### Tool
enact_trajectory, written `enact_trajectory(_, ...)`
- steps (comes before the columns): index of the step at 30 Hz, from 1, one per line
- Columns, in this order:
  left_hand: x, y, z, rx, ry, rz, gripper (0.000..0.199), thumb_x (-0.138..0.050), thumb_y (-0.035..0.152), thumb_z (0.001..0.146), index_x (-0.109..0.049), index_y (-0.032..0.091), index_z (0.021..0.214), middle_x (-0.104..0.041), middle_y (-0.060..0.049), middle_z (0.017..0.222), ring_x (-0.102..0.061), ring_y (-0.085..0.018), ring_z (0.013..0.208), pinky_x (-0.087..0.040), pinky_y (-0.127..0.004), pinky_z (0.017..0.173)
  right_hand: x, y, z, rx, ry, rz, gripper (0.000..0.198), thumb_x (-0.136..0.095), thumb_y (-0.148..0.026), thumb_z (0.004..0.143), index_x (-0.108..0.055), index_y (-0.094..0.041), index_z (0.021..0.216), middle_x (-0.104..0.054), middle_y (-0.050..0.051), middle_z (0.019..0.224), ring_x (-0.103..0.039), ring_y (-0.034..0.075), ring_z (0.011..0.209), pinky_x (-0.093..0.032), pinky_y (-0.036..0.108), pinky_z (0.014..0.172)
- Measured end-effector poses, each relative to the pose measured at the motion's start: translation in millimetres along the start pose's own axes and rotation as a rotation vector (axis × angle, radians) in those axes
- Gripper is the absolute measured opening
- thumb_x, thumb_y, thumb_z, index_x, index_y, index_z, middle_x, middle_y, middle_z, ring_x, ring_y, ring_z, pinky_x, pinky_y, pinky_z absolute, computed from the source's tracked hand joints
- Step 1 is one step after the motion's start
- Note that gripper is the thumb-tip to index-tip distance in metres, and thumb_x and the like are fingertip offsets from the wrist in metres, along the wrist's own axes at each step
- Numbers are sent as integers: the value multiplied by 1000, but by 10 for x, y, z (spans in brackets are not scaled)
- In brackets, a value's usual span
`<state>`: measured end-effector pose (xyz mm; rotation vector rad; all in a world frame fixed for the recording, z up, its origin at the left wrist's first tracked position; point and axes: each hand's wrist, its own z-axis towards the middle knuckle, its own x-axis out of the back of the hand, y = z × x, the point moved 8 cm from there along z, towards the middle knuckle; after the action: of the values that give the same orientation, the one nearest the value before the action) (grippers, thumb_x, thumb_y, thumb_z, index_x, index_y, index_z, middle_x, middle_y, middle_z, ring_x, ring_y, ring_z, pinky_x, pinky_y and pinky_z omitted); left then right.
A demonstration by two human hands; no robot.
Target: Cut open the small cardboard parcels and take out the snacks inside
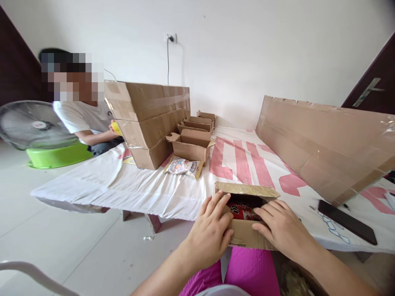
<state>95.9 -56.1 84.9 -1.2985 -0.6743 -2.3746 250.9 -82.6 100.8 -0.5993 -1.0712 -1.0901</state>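
Observation:
A small cardboard box [251, 232] stands at the table's near edge, in front of my knees. Its back flap [247, 189] is raised, and a red and black printed packet [242, 209] shows inside. My left hand [212, 230] grips the box's left side, fingers over the top edge and thumb near the front. On the opposite side my right hand [279, 224] holds the edge, its fingers curled inward over the opening and its thumb at the front panel. The side flaps are largely hidden under my hands.
Stacked cartons [148, 123] stand left of several opened small boxes [191, 146]. A white and gold packet [184, 166] lies before them. At right are a large cardboard panel [321, 144] and a phone [347, 222]. A person [83, 119] sits beyond the stack, near a fan [33, 125].

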Motion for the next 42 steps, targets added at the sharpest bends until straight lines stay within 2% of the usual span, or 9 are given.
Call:
enact_trajectory(3,-22,-53,-31,59,-6,25,41,-59,17,81,-55,20,122,-25,-15,157,-16,-40,146,-33,-61,110,100,136,-46,-23,122,-77,25,-49,-33,95,-67,-20,106,-72,8,94,-64,24,85,-45,41,81)
enact_trajectory(7,-102,-174,-59,116,-38,0,51,-57,10,80,-50,23,128,-23,-14,159,-34,-36,140,-43,-54,106,74,360,-102,-66,188,-192,35,-46,-38,93,-63,-23,120,-72,10,106,-66,28,85,-45,45,77)
enact_trajectory(13,-216,-248,-24,131,-52,-22,47,-56,2,70,-58,21,113,-15,-12,161,-34,-38,138,-43,-54,105,-255,637,-134,-98,127,-195,62,-37,-52,94,-38,-18,146,-56,19,136,-59,36,116,-48,52,89)
enact_trajectory(16,-222,-237,2,148,-48,-17,43,-55,2,71,-59,20,110,-8,-11,162,-35,-39,136,-44,-55,103,-453,791,-173,-141,49,-93,68,-37,-58,93,-31,-21,149,-30,16,156,-48,35,131,-49,49,96)
enact_trajectory(19,-166,-210,25,150,-56,-19,50,-56,2,72,-58,21,118,-5,-11,162,-36,-39,135,-45,-55,102,-605,896,-216,-174,-60,3,72,-41,-57,93,-20,-23,153,-26,12,158,-39,31,138,-48,46,103)
enact_trajectory(26,-44,-124,280,75,-126,-8,34,-54,44,90,-66,25,115,-43,-10,149,-26,-40,142,-26,-66,110,-627,925,-205,-170,-74,96,80,-47,-62,89,-26,-19,152,-33,15,155,-39,33,138,-47,47,105)
enact_trajectory(32,-185,-201,488,126,-142,59,42,-54,56,87,-70,18,94,-42,-14,149,-23,-43,143,-23,-67,112,-680,945,-226,-263,-123,178,78,-43,-63,90,-24,-20,153,-27,13,158,-31,32,142,-41,48,110)
enact_trajectory(37,21,-325,382,188,84,-34,30,-65,35,83,-56,20,107,-41,-16,148,-44,-34,132,-42,-52,105,-593,886,-193,-306,-155,262,79,-42,-64,90,-23,-20,153,-24,15,158,-29,33,143,-37,50,112)
enact_trajectory(42,138,-687,143,378,297,-56,9,-58,27,86,-54,21,91,-58,-12,125,-57,-30,116,-47,-48,97,-449,797,-129,-279,-162,275,72,-45,-63,89,-43,-17,143,-29,17,156,-27,35,144,-35,54,112)
